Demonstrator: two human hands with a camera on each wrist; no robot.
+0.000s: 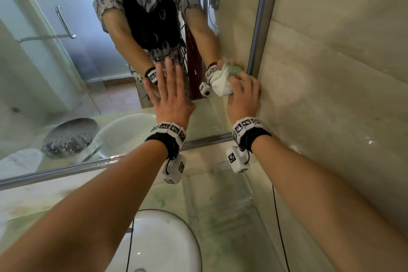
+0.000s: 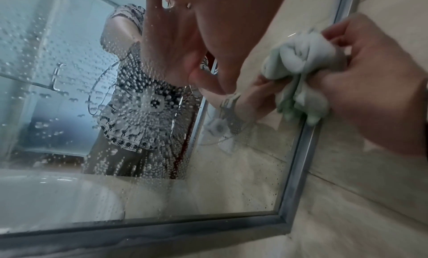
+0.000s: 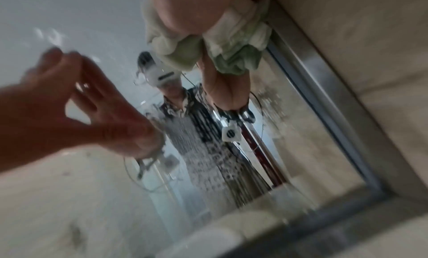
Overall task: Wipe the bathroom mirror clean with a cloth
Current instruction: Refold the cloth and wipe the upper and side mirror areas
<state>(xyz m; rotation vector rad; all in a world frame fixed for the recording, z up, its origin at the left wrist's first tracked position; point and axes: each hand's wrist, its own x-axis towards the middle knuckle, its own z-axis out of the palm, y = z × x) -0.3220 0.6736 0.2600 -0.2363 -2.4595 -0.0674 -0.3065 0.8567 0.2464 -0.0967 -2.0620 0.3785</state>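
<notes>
Right hand (image 1: 244, 95) has the cloth (image 1: 223, 83) scrunched up in its fingers, pushed against the mirror (image 1: 66, 62) right at its right edge, touching the metal frame (image 1: 262, 17). Left hand (image 1: 170, 97) is flat on the glass, fingers straight and spread, holding nothing, just left of the cloth. Glass is covered in droplets (image 2: 129, 106) in the left wrist view. White sink (image 1: 159, 245) below on the desk (image 1: 220, 205).

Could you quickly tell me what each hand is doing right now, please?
Left hand: open, fingers straight, flat against the mirror.
Right hand: closed in a grip on the bunched cloth, pressing it to the glass beside the mirror's right frame.
</notes>
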